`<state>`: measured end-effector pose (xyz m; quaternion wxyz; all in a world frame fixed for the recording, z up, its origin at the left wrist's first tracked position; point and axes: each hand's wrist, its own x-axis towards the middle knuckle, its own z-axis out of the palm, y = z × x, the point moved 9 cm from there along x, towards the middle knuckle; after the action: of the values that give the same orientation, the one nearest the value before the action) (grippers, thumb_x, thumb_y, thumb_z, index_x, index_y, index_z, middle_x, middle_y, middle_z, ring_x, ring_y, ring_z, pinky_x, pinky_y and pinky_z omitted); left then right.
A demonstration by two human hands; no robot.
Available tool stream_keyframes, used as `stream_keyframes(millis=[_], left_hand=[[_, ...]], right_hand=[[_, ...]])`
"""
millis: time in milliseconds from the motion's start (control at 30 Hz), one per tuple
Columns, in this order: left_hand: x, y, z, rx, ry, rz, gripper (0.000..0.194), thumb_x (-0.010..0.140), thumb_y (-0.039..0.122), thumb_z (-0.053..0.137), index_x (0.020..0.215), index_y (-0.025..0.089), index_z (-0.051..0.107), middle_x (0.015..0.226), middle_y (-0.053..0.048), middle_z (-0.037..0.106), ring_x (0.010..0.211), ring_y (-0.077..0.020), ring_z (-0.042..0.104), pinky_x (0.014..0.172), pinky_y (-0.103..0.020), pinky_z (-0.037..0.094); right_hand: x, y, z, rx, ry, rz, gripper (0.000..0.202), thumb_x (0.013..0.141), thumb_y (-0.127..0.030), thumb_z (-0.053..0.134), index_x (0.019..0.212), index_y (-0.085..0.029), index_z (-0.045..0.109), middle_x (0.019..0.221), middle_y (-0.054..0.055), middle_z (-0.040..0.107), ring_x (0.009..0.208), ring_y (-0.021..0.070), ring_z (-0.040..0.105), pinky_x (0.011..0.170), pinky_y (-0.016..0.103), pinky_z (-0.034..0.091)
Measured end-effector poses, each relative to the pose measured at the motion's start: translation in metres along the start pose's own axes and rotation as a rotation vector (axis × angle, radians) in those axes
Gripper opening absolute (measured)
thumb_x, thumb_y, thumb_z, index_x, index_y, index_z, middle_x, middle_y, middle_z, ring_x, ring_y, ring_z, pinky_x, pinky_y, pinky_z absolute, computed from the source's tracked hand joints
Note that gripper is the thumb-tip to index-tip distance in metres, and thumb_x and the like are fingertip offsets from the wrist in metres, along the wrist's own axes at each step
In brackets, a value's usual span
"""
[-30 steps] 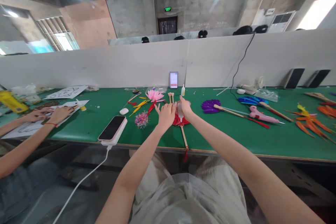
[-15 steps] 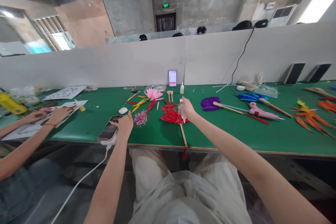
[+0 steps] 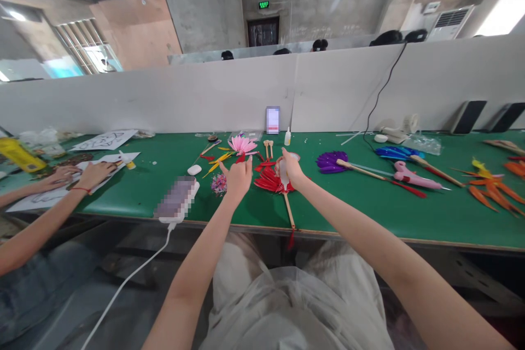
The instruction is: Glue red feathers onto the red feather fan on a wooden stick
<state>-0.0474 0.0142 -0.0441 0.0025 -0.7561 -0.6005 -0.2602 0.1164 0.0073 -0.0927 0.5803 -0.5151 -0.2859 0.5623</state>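
Observation:
My right hand [image 3: 291, 168] is closed around a small white squeeze bottle [image 3: 284, 178], its lower end over a red feather fan [image 3: 268, 179]. The fan lies on the green tabletop, with its wooden handle [image 3: 289, 209] towards me and a red tassel [image 3: 291, 238] over the table edge. My left hand [image 3: 238, 179] is above the table left of the fan, fingers apart and nothing visible in them. Behind it are a pile of pink and purple bits [image 3: 219, 184], partly covered by the hand, yellow feathers [image 3: 216, 164] and a pink feather flower [image 3: 243, 145].
A phone [image 3: 177, 198] on a white block with a cable lies left. Another phone [image 3: 273, 120] leans on the partition near a second bottle [image 3: 287, 136]. Right are a purple fan [image 3: 331, 162], blue fan [image 3: 400, 152] and pink glue gun [image 3: 414, 175]. A co-worker's hands [image 3: 95, 175] are far left.
My left hand has left the phone and moved right, to beside the red fan. My right hand keeps the bottle over the fan. The view has shifted slightly.

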Motion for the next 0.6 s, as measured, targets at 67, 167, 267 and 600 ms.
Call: stream_keyframes(millis=[67, 167, 267, 600], left_hand=[[0.000, 0.012, 0.003, -0.034, 0.004, 0.024, 0.056, 0.101, 0.038, 0.026, 0.069, 0.020, 0.068, 0.068, -0.003, 0.071, 0.085, -0.0211, 0.067, 0.112, -0.057, 0.010], [0.000, 0.017, 0.009, -0.067, -0.003, 0.025, 0.057, 0.101, 0.039, 0.026, 0.066, 0.020, 0.068, 0.064, -0.004, 0.069, 0.084, -0.0227, 0.067, 0.112, -0.059, 0.005], [-0.002, 0.013, 0.017, -0.089, -0.021, 0.009, 0.052, 0.100, 0.040, 0.032, 0.070, 0.019, 0.068, 0.065, -0.003, 0.069, 0.084, -0.0215, 0.067, 0.111, -0.058, 0.012], [-0.004, 0.005, 0.045, -0.378, -0.166, -0.036, 0.026, 0.093, 0.035, 0.055, 0.111, 0.015, 0.061, 0.111, -0.008, 0.063, 0.095, -0.0196, 0.063, 0.084, -0.041, 0.052]], right_hand=[[0.001, 0.002, -0.001, 0.008, -0.002, 0.001, 0.029, 0.093, -0.035, 0.056, 0.116, -0.016, 0.058, 0.112, 0.007, 0.063, 0.090, 0.0191, 0.065, 0.076, 0.038, 0.055], [0.003, 0.006, -0.004, 0.019, 0.001, 0.002, 0.028, 0.094, -0.036, 0.055, 0.114, -0.017, 0.059, 0.110, 0.007, 0.063, 0.088, 0.0183, 0.065, 0.074, 0.037, 0.055], [0.006, 0.010, -0.009, 0.028, 0.007, 0.002, 0.026, 0.094, -0.035, 0.054, 0.112, -0.017, 0.060, 0.108, 0.007, 0.064, 0.085, 0.0170, 0.065, 0.072, 0.035, 0.056], [0.021, 0.008, -0.011, 0.044, 0.008, -0.037, 0.029, 0.093, -0.035, 0.055, 0.116, -0.017, 0.058, 0.115, 0.008, 0.062, 0.093, 0.0200, 0.064, 0.078, 0.039, 0.055]])
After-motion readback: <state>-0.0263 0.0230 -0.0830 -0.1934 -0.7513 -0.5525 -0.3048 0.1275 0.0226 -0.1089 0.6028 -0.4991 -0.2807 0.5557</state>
